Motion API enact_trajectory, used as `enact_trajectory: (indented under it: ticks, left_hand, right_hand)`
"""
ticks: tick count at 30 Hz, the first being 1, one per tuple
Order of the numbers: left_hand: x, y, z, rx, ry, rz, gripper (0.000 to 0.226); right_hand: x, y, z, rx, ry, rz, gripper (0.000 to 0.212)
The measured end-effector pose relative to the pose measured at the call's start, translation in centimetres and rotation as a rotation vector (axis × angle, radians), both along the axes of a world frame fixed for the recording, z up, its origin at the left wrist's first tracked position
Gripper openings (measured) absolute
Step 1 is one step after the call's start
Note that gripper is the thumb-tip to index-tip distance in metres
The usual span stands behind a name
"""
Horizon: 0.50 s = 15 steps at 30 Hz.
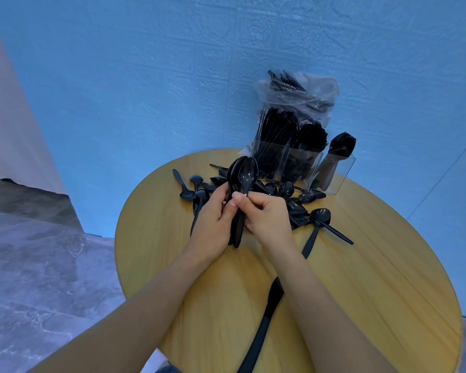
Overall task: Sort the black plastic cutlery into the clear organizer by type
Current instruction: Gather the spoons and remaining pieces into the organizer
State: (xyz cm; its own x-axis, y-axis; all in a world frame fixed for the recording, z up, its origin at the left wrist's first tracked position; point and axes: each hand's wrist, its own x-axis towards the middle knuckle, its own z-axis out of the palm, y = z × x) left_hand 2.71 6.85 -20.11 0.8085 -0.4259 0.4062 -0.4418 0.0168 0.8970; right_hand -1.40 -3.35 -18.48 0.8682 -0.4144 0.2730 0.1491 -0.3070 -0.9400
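Blue wall panels back a round wooden bench [361, 265] where the left hand [213, 224] clasps a stack of spoons [238, 184] bowls-up, nested as if to drop together. The right hand [267, 214] pinches the front spoon's neck, squaring the bundle. Loose spoons [301, 200] lie before the clear organizer [342, 170], whose 3 compartments hold sorted cutlery.

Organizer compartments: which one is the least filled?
The right-hand compartment of the clear organizer, the one holding spoons: only a few stand in it and clear wall shows, while the other compartments are packed dark with cutlery.
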Motion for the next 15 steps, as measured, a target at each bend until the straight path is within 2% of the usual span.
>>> enact_trajectory:
  ticks: [2, 4, 7, 10, 15]
  left_hand:
    - [0.0, -0.1, 0.0, 0.009, 0.012, -0.036, 0.029]
    - [-0.2, -0.2, 0.3, 0.012, 0.021, -0.078, 0.027]
    - [0.1, -0.5, 0.2, 0.044, -0.004, -0.102, 0.022]
    - [0.8, -0.7, 0.0, 0.124, -0.064, -0.088, 0.026]
    - [0.0, -1.2, 1.1, 0.191, -0.033, -0.089, 0.027]
  right_hand:
    - [-0.3, -0.3, 0.4, 0.124, 0.011, 0.036, 0.037]
    - [-0.5, -0.6, 0.8, 0.137, 0.036, 0.074, 0.034]
    - [-0.5, -0.7, 1.4, 0.089, 0.106, 0.102, 0.033]
    - [-0.4, -0.7, 2.0, -0.043, 0.186, 0.106, 0.036]
    - [-0.7, -1.2, 2.7, -0.125, 0.266, 0.129, 0.041]
